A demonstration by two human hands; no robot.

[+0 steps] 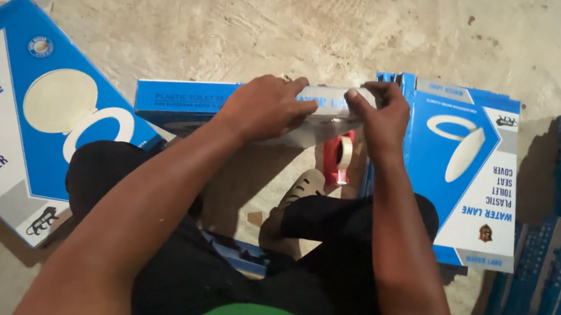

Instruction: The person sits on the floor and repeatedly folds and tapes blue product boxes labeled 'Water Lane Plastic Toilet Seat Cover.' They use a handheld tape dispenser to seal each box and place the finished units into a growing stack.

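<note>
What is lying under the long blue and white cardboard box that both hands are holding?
Under the long blue and white cardboard box sits a red tape dispenser on the concrete floor. The left hand and right hand cover the box's middle; its contents are hidden.

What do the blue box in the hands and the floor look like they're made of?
Blue box, held by left hand and right hand: likely printed cardboard with a slightly glossy finish, judging by its sharp folded edges. Floor: seemingly bare concrete, matte, rough and stained.
</note>
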